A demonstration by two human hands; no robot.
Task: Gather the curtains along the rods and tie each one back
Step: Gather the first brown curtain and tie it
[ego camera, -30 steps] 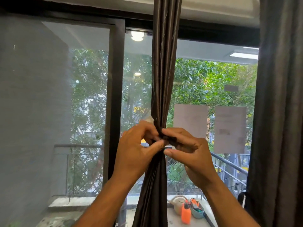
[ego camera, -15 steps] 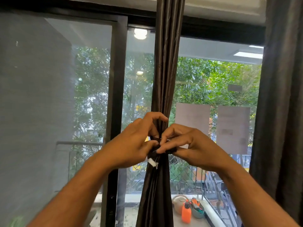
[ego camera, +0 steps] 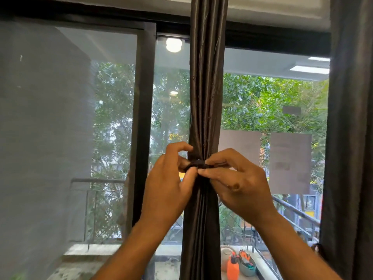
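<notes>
Two hands: both meet at the waist of the gathered curtain [ego camera: 205, 98], which hangs as a tight dark column in the middle of the window.
Left hand [ego camera: 169, 188]: thumb and forefinger pinch the left end of the tie-back [ego camera: 196, 164]; the other fingers are curled loosely above it.
Right hand [ego camera: 240, 184]: fingers pinch the right end of the same band, just beside the left thumb, fingertips almost touching.
Tie-back: a narrow dark band wrapped round the folds at hand height; how it fastens is hidden under the fingers, so I cannot tell if it is closed.
Second curtain [ego camera: 351, 128]: hangs down the right edge; whether it is tied lies out of view.
Step in hand: likely closing or snugging the band round the bundle.
Risk, slipping band: if either pinch lets go before the ends are joined, the band could spring loose and the folds fan out again.
Risk, loose wrap: a band joined slack may slide down the smooth fabric, letting the gather sag.
Risk, trapped fold: pleats caught unevenly could leave one edge hanging free on the far side, out of sight.
Beyond the glass: an orange bottle [ego camera: 233, 268] and a small tub of tools [ego camera: 247, 266] on the balcony ledge, well apart from the work.
</notes>
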